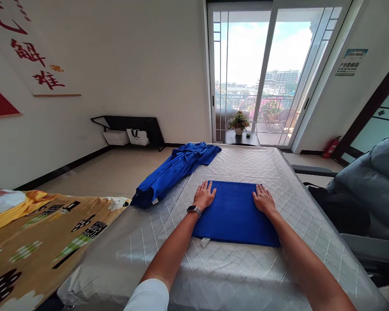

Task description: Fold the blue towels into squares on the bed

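A blue cloth garment (235,211), folded into a flat rectangle with a white label at its near edge, lies on the plastic-covered mattress (168,272). On its far left corner rests my left hand (205,195), fingers stretched out and a watch on the wrist. My right hand (263,198) lies flat at the far right corner, fingers extended. Neither hand grips the cloth; both press on its edges. Farther left on the mattress is a second blue garment (178,170), loosely gathered and long, with a small tag near its lower end.
A patterned brown blanket (65,233) covers a surface at left. To the right stands a grey padded chair (369,185). Beyond the mattress are a small table with a potted plant (239,122), a sliding glass door, and a black rack (132,125) holding a box and a bag.
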Motion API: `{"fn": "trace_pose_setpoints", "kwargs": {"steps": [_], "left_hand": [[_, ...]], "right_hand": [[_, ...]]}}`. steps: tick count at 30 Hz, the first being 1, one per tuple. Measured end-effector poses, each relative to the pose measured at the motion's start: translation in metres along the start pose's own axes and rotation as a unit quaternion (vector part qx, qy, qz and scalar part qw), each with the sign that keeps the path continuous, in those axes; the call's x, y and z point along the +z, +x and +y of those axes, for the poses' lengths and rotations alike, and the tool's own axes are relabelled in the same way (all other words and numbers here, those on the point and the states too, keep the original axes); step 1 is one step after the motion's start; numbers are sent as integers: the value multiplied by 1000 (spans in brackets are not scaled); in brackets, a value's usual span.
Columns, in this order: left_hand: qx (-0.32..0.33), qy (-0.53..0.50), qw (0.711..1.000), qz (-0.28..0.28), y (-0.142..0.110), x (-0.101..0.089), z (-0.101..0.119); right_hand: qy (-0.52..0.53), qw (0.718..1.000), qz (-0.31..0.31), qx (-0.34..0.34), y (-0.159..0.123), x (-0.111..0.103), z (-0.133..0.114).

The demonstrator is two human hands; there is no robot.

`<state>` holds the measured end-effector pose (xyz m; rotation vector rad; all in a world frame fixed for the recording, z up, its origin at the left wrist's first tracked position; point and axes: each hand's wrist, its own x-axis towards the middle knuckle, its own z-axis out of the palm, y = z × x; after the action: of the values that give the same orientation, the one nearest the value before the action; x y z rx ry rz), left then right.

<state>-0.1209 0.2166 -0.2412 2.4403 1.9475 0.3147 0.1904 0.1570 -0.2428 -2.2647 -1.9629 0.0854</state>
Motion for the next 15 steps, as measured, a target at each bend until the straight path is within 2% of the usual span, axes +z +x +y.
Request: {"fn": "trace_pose_setpoints", "kwargs": {"steps": [7, 11, 13, 15], "left_hand": [[-7, 2, 1000, 4, -1, 1, 3], [-21, 35, 999, -7, 3, -8, 6], [-39, 51, 998, 8, 3, -16, 16], [-28, 53, 997, 51, 0, -21, 39]], "right_hand": [[-16, 999, 43, -18, -28, -7, -2], [-4, 1000, 4, -14, -45, -1, 1], [-6, 1000, -6, -9, -49, 2, 1], [-11, 1000, -5, -8, -49, 4, 1]]}}
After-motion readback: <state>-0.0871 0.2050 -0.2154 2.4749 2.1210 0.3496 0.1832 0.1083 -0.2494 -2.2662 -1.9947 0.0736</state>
